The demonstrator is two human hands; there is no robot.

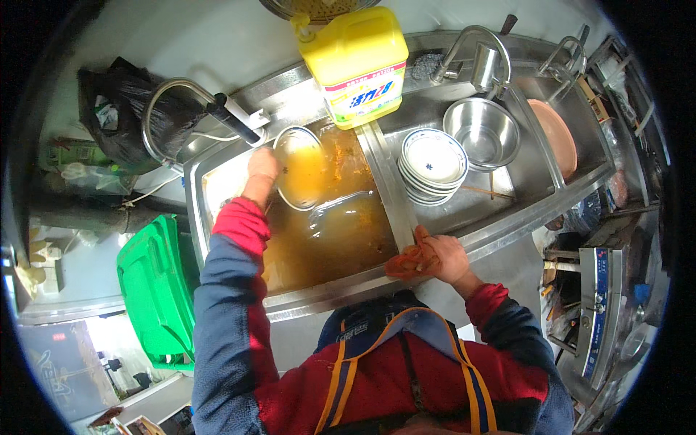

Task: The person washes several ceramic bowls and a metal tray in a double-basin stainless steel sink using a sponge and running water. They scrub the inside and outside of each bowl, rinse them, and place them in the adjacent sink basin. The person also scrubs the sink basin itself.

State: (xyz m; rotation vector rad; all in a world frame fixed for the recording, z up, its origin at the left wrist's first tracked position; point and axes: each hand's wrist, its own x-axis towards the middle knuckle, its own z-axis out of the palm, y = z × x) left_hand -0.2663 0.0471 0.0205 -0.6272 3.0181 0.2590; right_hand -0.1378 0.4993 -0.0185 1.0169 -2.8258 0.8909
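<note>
My left hand (263, 167) grips the left rim of an oval white dish (300, 167) with a dark rim pattern. The dish is tilted in the brownish water (337, 244) of the left sink basin, its lower part under or at the surface. On the sink's front edge, near the divider, my right hand (448, 258) is closed on an orange cloth (414, 261). Beyond that hand, a stack of white patterned dishes (434, 163) stands in the middle basin, beside a stainless steel bowl (481, 134).
A yellow detergent jug (359, 65) stands behind the sink divider. Curved faucets rise at left (149, 117) and right (489, 32). Chopsticks (492, 191) lie in the middle basin, and a pinkish round basin (552, 138) leans in the right one. A green bin (155, 293) stands at left.
</note>
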